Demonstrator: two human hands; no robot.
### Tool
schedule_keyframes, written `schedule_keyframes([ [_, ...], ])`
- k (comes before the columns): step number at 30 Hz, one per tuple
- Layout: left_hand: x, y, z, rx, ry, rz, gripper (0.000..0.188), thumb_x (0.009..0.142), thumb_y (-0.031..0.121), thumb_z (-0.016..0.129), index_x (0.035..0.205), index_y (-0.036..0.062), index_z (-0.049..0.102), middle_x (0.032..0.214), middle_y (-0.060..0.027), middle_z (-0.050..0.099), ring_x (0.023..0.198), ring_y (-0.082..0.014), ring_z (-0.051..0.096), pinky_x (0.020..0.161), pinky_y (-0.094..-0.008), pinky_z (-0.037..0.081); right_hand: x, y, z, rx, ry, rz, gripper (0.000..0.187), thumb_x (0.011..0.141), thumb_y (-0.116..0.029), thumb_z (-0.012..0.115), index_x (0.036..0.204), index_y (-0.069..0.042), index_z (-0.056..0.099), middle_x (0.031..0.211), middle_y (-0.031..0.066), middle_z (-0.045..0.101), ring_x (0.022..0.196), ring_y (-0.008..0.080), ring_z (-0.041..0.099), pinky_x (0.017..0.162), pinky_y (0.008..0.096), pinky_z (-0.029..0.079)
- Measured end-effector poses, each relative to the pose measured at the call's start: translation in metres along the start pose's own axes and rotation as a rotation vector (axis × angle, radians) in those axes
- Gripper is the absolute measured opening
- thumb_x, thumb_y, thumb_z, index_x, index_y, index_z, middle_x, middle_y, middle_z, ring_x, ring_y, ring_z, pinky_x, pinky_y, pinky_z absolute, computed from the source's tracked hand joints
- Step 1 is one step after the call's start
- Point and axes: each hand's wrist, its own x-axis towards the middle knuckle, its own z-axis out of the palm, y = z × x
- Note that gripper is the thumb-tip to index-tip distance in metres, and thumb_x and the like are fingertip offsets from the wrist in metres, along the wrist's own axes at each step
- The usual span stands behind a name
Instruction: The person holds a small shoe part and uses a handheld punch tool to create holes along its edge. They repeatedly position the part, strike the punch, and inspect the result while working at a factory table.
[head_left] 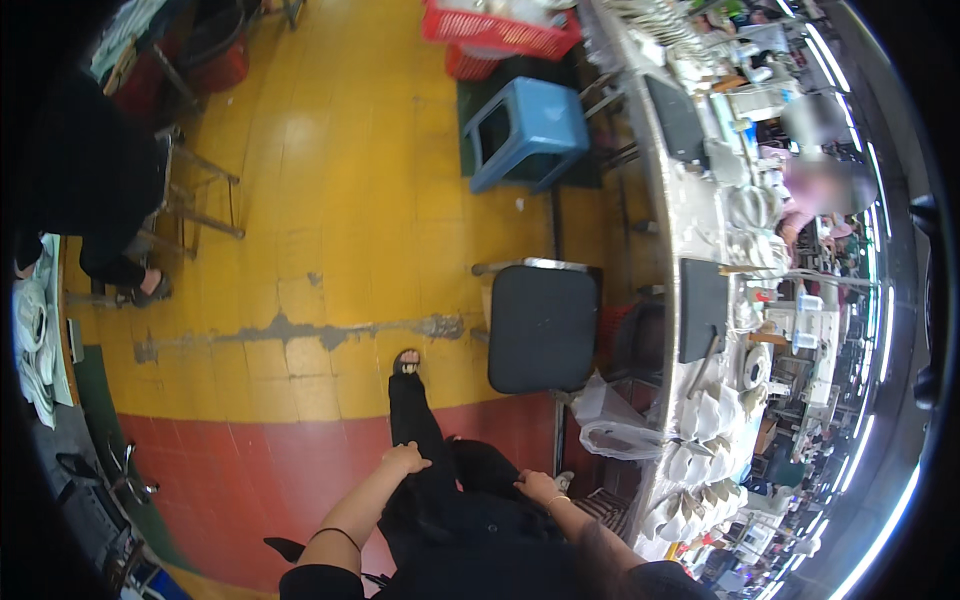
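Note:
My left hand (pixel 405 458) is at the thigh of my black trousers (pixel 412 405), its fingers bent and pinched on the cloth. Over the other thigh, my right hand (pixel 541 487) is also closed, with its fingertips curled into the dark fabric. One sandalled foot (pixel 406 362) is stretched forward on the yellow floor. Ahead and to the right is a chair with a black padded seat (pixel 545 328). A clear plastic bag (pixel 615 425) hangs between this chair and the workbench, nearest to my right hand.
Along the right runs a long workbench (pixel 690 215) with stacked white cup-shaped pieces (pixel 700 462), dark mats (pixel 703 310) and sewing machines. A blue plastic stool (pixel 545 120) and red crates (pixel 500 30) stand farther ahead. At left, a person in black (pixel 85 170) is beside a metal-legged stool (pixel 200 190).

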Motion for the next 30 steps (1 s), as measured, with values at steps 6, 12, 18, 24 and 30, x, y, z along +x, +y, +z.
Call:
schedule_keyframes([
  [6, 0.007, -0.011, 0.021, -0.106, -0.007, 0.004, 0.073, 0.081, 0.059, 0.056, 0.126, 0.0027, 0.045, 0.125, -0.0209, 0.053, 0.117, -0.0351, 0.052, 0.094, -0.0465, 0.044, 0.031, 0.007, 0.007, -0.158, -0.282, 0.269, 0.078, 0.077, -0.063, 0.058, 0.120, 0.002, 0.053, 0.117, 0.0237, 0.058, 0.110, 0.0389, 0.055, 0.093, 0.0454, 0.045],
  [12, 0.017, -0.014, 0.013, -0.150, -0.003, 0.128, 0.056, 0.083, 0.048, 0.059, 0.111, 0.0000, 0.060, 0.116, -0.0188, 0.060, 0.110, -0.0330, 0.057, 0.089, -0.0446, 0.047, 0.038, 0.037, 0.029, -0.156, -0.212, 0.069, 0.046, 0.084, -0.043, 0.056, 0.102, -0.002, 0.065, 0.104, 0.0217, 0.063, 0.100, 0.0365, 0.061, 0.085, 0.0453, 0.049],
  [18, 0.021, 0.019, -0.040, 0.211, -0.170, 0.325, 0.034, 0.080, 0.030, 0.060, 0.093, -0.0007, 0.067, 0.095, -0.0201, 0.066, 0.085, -0.0317, 0.065, 0.071, -0.0439, 0.053, 0.007, 0.047, -0.003, 0.308, -0.347, 0.052, 0.020, 0.082, -0.013, 0.044, 0.084, -0.003, 0.061, 0.070, 0.0139, 0.064, 0.055, 0.0229, 0.063, 0.048, 0.0332, 0.050],
  [24, 0.018, 0.073, -0.100, 0.385, -0.239, 0.362, 0.038, 0.082, 0.030, 0.058, 0.074, -0.0074, 0.065, 0.056, -0.0178, 0.057, 0.051, -0.0270, 0.061, 0.052, -0.0378, 0.050, -0.019, 0.058, -0.010, 0.510, -0.054, -0.088, 0.019, 0.078, -0.018, 0.050, 0.084, -0.005, 0.063, 0.074, 0.0133, 0.063, 0.063, 0.0277, 0.061, 0.058, 0.0363, 0.048],
  [30, 0.057, 0.121, -0.138, 0.647, 0.109, 0.591, 0.025, 0.074, 0.027, 0.060, 0.074, 0.0024, 0.066, 0.071, -0.0175, 0.062, 0.070, -0.0326, 0.062, 0.066, -0.0398, 0.049, 0.003, 0.071, -0.022, 0.626, 0.501, -0.217, 0.021, 0.082, -0.025, 0.054, 0.087, -0.006, 0.061, 0.088, 0.0183, 0.065, 0.083, 0.0392, 0.062, 0.077, 0.0464, 0.049],
])
